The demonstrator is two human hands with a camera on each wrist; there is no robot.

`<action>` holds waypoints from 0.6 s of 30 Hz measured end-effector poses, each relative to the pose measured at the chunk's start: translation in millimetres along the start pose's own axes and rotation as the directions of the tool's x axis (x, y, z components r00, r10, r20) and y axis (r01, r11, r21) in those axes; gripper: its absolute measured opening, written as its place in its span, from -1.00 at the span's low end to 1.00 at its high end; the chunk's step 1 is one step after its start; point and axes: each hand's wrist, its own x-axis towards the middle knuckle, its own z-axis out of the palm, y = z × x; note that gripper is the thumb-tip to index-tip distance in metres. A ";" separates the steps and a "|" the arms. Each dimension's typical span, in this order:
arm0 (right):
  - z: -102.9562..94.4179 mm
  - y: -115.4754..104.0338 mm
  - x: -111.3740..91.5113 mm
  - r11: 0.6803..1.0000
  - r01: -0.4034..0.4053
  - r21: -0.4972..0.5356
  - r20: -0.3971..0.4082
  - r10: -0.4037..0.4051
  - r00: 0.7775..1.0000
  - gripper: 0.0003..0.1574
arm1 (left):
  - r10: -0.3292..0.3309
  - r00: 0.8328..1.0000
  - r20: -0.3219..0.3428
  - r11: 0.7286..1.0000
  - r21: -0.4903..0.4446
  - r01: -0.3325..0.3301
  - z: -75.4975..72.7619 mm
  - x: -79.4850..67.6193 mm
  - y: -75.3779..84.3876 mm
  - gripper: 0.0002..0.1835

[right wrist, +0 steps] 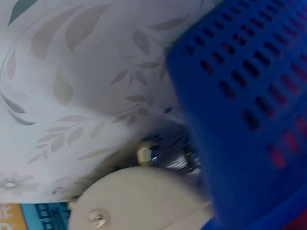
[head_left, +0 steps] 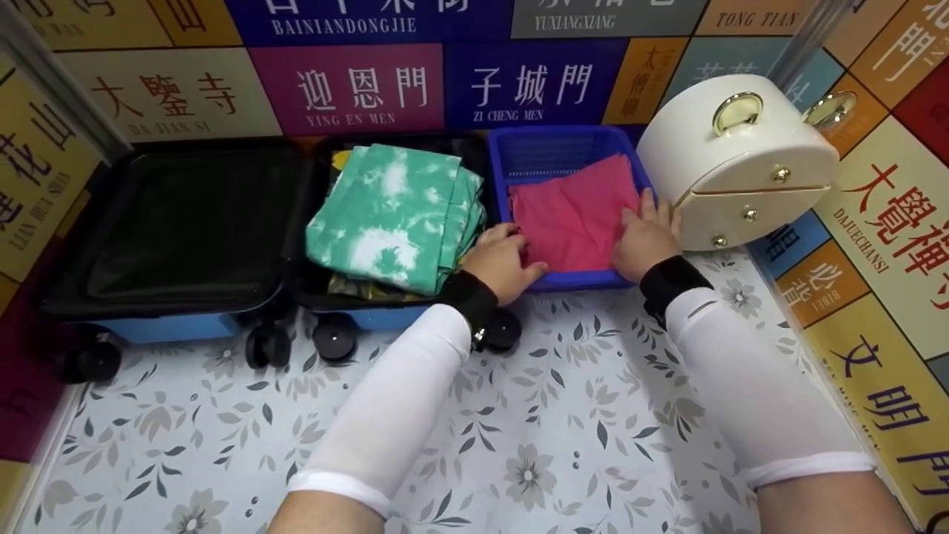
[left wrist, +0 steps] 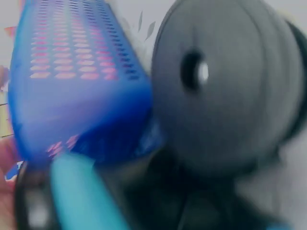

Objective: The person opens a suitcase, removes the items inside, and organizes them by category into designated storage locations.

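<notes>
A folded pink cloth (head_left: 574,211) lies in a blue plastic basket (head_left: 571,133) with perforated sides. My left hand (head_left: 500,259) is at the basket's front left, its thumb and fingertips over the cloth's edge. On the opposite side, my right hand (head_left: 649,237) reaches over the rim, fingers touching the cloth's right edge. No curl round the cloth shows in either hand. Left of the basket, folded green-and-white tie-dye cloth (head_left: 389,215) sits in one half of an open suitcase (head_left: 363,319). The left wrist view shows a blurred suitcase wheel (left wrist: 220,91) close beside the basket wall (left wrist: 76,100).
The suitcase's other half, a black-lined shell (head_left: 193,222), lies at the left. A cream rounded case (head_left: 734,163) with gold handles stands right of the basket. Floral sheeting (head_left: 526,415) covers the surface in front, and panels with lettering (head_left: 348,89) wall in the back and sides.
</notes>
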 end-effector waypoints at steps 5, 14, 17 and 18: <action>3.7 -39.4 -15.7 0.979 0.081 0.188 -0.156 -0.052 0.986 -0.28 | -0.176 0.984 -0.021 0.984 -0.027 0.175 -45.6 -10.6 -32.4 -0.22; 4.0 -123.1 -31.6 0.773 0.170 0.611 -0.186 -0.068 0.980 -0.41 | -0.516 0.856 -0.027 0.852 -0.122 0.510 -111.7 -37.5 -117.6 -0.07; 4.6 -146.6 -31.0 0.650 0.125 0.749 -0.118 -0.055 0.991 -0.42 | -0.574 0.818 0.018 0.807 -0.152 0.570 -120.0 -47.4 -136.9 -0.04; 5.2 -154.0 -30.0 0.588 0.087 0.804 -0.072 -0.049 0.996 -0.41 | -0.587 0.809 0.030 0.797 -0.159 0.583 -121.6 -50.1 -141.1 -0.03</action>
